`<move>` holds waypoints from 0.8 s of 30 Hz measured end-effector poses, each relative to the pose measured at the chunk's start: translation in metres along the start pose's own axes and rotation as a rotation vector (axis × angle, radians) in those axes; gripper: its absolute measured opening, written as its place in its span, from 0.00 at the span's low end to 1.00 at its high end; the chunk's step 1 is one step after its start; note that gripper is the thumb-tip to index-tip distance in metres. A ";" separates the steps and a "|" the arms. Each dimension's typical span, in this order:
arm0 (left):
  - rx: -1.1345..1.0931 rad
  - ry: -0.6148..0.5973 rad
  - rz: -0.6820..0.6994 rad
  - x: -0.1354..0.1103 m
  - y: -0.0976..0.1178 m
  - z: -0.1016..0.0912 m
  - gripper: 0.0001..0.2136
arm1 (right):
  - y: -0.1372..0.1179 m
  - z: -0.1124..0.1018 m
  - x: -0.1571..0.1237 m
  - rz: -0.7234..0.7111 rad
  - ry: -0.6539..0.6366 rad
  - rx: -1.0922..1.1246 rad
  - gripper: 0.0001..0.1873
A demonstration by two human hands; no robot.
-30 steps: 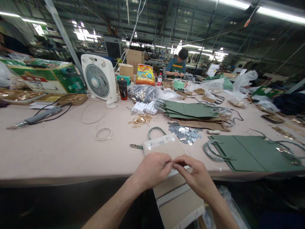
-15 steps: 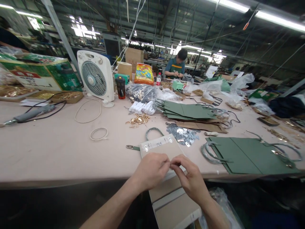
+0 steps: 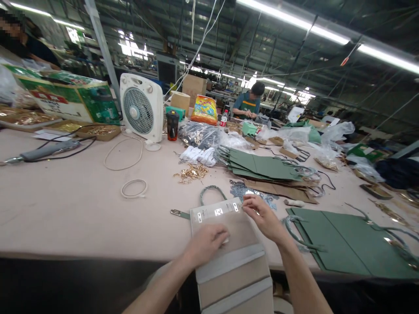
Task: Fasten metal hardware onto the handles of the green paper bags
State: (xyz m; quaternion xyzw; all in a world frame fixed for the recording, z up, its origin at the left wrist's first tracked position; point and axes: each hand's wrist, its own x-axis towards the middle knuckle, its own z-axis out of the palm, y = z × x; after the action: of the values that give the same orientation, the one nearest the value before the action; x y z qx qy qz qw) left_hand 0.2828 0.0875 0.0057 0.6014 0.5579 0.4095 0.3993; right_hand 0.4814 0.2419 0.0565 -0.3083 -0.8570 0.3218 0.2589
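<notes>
The beige inner side of a bag panel (image 3: 235,226) lies in front of me, partly over the table edge. Its far end carries several small metal plates and a green handle (image 3: 212,187). A green strap with a metal end (image 3: 178,213) sticks out to the left. My left hand (image 3: 207,244) rests over the panel with curled fingers, pinching a small pale piece too small to name. By the panel's far right corner is my right hand (image 3: 263,218), its fingers bent and parted from the thumb. Just beyond it lies a pile of small grey metal plates (image 3: 240,189).
Gold-coloured fittings (image 3: 193,173) lie left of a stack of green bag panels (image 3: 262,163). Another green bag piece (image 3: 343,240) lies at right. A fan (image 3: 142,107), a bottle (image 3: 172,126) and a corded tool (image 3: 49,150) stand or lie at left. A co-worker (image 3: 247,104) sits across.
My hands were together over the panel and have come apart. The right moved away from me toward the plate pile; the left shifted slightly nearer. The camera view has tilted.
</notes>
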 end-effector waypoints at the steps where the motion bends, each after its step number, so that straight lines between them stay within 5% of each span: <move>1: 0.042 0.008 0.020 -0.001 -0.003 0.003 0.14 | 0.008 -0.001 0.011 0.006 -0.056 -0.024 0.11; 9: 0.187 0.050 0.121 -0.004 -0.018 0.010 0.12 | 0.041 0.000 0.050 0.051 -0.353 -0.086 0.12; 24: 0.186 0.037 0.109 -0.005 -0.015 0.007 0.13 | 0.044 0.009 0.060 0.030 -0.393 -0.093 0.13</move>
State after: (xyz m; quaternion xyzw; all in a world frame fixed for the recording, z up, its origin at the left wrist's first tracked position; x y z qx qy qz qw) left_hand 0.2839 0.0837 -0.0114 0.6577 0.5672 0.3882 0.3082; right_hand 0.4505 0.3064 0.0338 -0.2640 -0.9002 0.3397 0.0674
